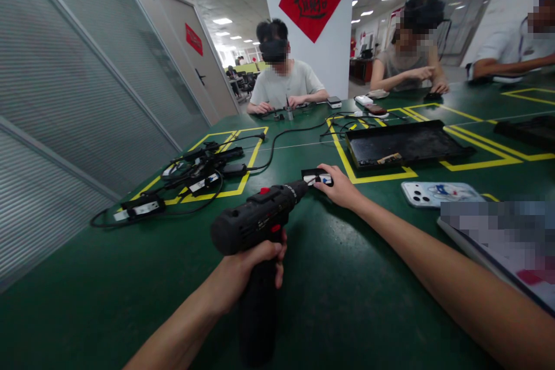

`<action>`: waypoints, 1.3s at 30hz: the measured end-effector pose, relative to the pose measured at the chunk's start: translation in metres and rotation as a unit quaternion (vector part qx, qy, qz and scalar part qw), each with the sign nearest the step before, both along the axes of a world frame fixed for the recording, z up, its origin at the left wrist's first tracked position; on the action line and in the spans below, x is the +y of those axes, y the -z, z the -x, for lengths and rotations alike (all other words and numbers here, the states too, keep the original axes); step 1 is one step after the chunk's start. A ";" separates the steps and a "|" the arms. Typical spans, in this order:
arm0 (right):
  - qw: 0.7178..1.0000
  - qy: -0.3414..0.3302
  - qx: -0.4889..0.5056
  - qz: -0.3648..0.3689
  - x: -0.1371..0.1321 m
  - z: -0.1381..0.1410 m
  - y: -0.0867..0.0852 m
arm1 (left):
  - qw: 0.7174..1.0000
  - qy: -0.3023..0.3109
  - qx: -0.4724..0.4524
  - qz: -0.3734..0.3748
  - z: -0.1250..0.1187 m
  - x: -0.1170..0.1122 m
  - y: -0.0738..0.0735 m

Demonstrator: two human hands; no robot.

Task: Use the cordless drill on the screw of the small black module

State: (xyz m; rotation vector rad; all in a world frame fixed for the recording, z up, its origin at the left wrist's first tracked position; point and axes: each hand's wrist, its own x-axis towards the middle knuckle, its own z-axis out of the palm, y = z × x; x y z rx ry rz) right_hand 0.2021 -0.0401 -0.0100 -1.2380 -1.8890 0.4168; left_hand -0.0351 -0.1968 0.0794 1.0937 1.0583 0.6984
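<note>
My left hand (pixel 243 274) is wrapped round the grip of a black cordless screwdriver (pixel 255 222) with red buttons, held level above the green table (pixel 130 277). Its tip meets a small black part with a white label (pixel 315 177) lying on the table. My right hand (pixel 340 186) rests on the table beside that part, fingers pinched on its right end, holding it in place.
A heap of black power adapters and cables (pixel 191 176) lies at the left inside yellow floor-tape lines. A black tray (pixel 403 144) sits behind my right hand, a phone (pixel 437 193) to its right. Three other people sit working at the far side.
</note>
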 end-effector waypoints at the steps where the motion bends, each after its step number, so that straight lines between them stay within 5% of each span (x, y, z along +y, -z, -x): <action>1: 1.000 0.001 -0.001 0.000 0.000 0.000 0.000 | 1.000 -0.001 0.001 0.000 0.000 0.000 0.000; 39: 1.000 -0.002 -0.007 0.004 0.000 -0.001 0.000 | 0.999 0.028 0.018 -0.015 -0.003 0.001 -0.010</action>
